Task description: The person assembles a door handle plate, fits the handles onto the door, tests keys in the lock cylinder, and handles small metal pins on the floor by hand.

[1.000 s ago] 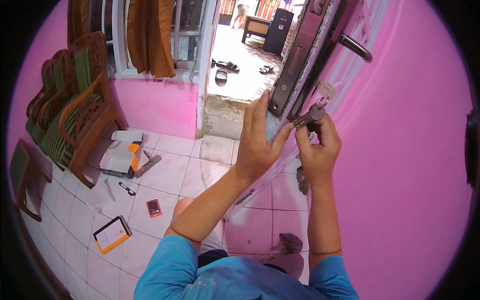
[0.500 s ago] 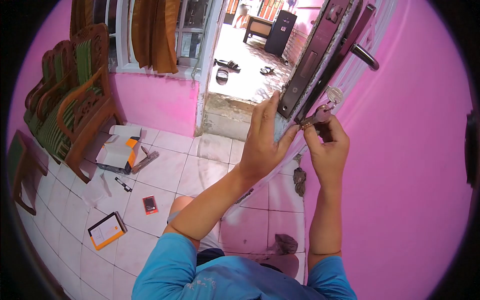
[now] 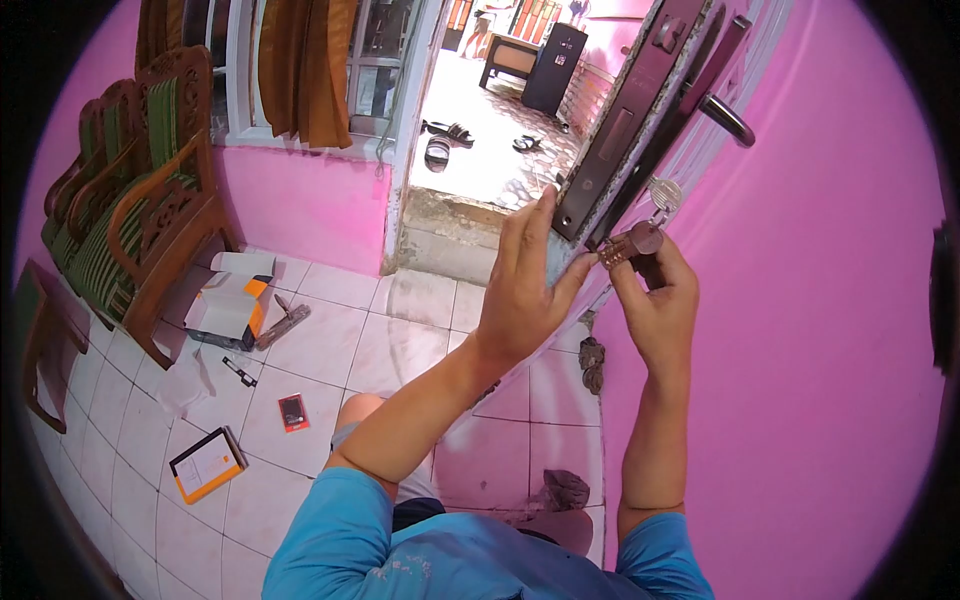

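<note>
My right hand pinches a key by its round head, with its dimpled blade pointing left. A second key hangs from the same ring just above. My left hand rests against the door's edge below the metal lock plate; its fingers are apart and point upward, with the thumb stretched toward the key blade's tip. A black handle plate with a silver door handle is on the door's face, above my right hand. Whether the key's tip touches anything is hidden by the thumb.
Wooden chairs stand at the left. On the tiled floor lie an open box, an orange-edged booklet, a red packet and dark cloths. Sandals lie outside the doorway. A pink wall is at the right.
Compared with a second ago, both hands and the lock plate appear slightly farther right in view. The key in my right hand has tilted a little; the hold is the same.
</note>
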Motion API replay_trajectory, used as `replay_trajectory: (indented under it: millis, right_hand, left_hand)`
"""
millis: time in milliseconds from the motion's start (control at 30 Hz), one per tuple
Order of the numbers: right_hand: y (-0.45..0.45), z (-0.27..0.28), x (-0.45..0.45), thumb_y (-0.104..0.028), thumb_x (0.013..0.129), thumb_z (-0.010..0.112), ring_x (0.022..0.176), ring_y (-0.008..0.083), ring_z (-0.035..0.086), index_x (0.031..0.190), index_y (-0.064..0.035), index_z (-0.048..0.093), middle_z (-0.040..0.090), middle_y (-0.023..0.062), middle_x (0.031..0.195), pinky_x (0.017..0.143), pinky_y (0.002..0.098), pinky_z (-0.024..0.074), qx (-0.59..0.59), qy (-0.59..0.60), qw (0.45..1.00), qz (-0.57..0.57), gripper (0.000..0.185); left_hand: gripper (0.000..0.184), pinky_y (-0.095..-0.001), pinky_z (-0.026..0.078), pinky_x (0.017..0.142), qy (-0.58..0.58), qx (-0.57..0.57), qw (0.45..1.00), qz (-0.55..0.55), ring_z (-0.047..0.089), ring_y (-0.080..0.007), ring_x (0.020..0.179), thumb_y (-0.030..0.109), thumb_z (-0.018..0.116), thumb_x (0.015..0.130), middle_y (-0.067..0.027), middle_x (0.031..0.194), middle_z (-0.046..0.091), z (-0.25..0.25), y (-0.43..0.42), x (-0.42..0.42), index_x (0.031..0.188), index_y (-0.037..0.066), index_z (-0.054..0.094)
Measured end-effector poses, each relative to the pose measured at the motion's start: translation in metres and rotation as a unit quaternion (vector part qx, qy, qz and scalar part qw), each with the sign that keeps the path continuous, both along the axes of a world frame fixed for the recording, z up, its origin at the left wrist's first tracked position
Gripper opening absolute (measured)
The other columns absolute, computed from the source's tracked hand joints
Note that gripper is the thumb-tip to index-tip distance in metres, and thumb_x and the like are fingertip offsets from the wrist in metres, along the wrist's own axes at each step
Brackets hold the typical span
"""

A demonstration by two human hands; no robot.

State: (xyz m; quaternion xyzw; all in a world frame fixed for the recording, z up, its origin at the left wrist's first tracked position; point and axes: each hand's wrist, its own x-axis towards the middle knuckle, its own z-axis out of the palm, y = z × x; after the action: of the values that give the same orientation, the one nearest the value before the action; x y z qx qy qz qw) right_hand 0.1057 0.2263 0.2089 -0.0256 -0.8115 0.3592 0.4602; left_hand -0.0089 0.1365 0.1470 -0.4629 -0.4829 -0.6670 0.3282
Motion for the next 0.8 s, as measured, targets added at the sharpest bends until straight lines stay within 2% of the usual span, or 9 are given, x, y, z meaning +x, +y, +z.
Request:
replay_trajectory:
  millis: [100,167,367,600,800]
  right_hand:
    - [-0.004,-0.002,0.001,-0.001,0.091,0.067,0.085,0.0089,0.061,0.1,0.003,0.065,0.067,0.0034,0.093,0.078,0.0259,0.0495,-0.003,0.005,1.0,-0.01,0.01]
    - [-0.001,-0.011,0.0,0.001,0.092,0.067,0.087,0.0099,0.062,0.103,0.0032,0.064,0.067,0.0045,0.095,0.08,0.0258,0.0498,-0.05,0.027,0.998,-0.002,0.012]
    - [0.004,-0.023,-0.003,-0.002,0.092,0.069,0.09,0.0113,0.063,0.108,0.0032,0.064,0.069,0.0057,0.098,0.082,0.0263,0.0507,-0.064,0.054,0.996,0.008,0.017]
    - [0.003,-0.034,-0.011,-0.002,0.094,0.068,0.09,0.012,0.064,0.109,0.0033,0.064,0.069,0.0067,0.099,0.083,0.0272,0.0513,-0.041,0.098,0.994,-0.004,0.016]
    - [0.0,-0.034,-0.012,-0.004,0.094,0.066,0.086,0.0116,0.06,0.107,0.0028,0.063,0.065,0.0047,0.094,0.079,0.0266,0.0495,0.023,0.099,0.994,-0.04,0.015]
  left_hand:
    - [0.075,-0.0422,0.043,0.102,-0.003,0.002,1.0,-0.001,0.052,-0.0374,0.117,0.007,0.076,0.086,-0.0243,0.129,0.05,-0.001,0.0,0.0,0.146,-0.01,0.035]
    - [0.075,-0.0423,0.043,0.102,-0.001,0.006,1.0,-0.001,0.052,-0.0375,0.118,0.007,0.076,0.086,-0.0248,0.128,0.05,-0.001,0.0,0.0,0.146,-0.011,0.035]
    - [0.075,-0.0417,0.044,0.1,0.009,0.016,1.0,0.002,0.054,-0.0373,0.116,0.007,0.076,0.085,-0.0254,0.128,0.05,-0.002,0.003,-0.003,0.146,-0.011,0.036]
    - [0.075,-0.0432,0.047,0.1,0.012,0.017,1.0,0.016,0.056,-0.0388,0.117,0.009,0.077,0.086,-0.0258,0.129,0.051,-0.002,0.002,-0.001,0.147,-0.01,0.036]
    - [0.074,-0.043,0.048,0.099,0.006,0.013,1.0,0.013,0.056,-0.039,0.116,0.008,0.076,0.086,-0.0259,0.127,0.051,-0.001,0.003,-0.001,0.146,-0.011,0.037]
